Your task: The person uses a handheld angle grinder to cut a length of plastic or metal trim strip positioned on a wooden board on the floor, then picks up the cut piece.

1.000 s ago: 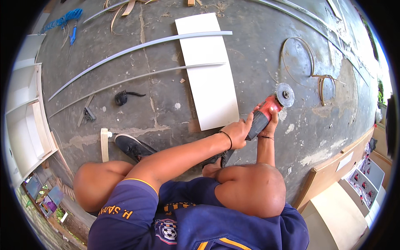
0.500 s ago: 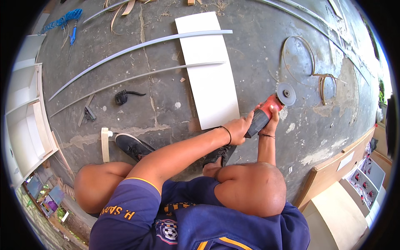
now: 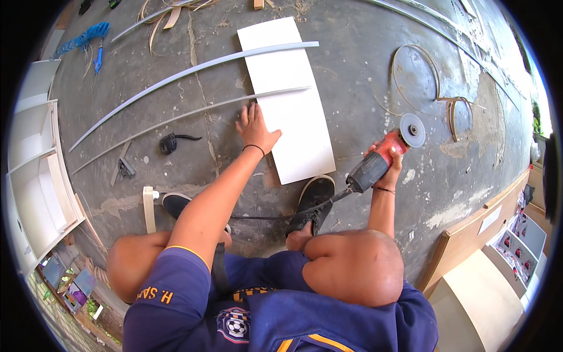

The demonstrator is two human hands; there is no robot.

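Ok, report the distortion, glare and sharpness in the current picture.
Head view: black fisheye border, the long pale-grey strip looking bowed; head view: washed-out daylight glare at the right rim, bright flat white rectangular board with little surface detail; head view: red-and-black angle grinder reasonably sharp.

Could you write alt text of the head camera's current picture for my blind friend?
A person's right-hand grip holds a red-and-black angle grinder, while the left-hand grip, fingers spread, is at the left edge of a white board on a grey floor. Two long, narrow strips reach in from the left, their ends lying across the board.
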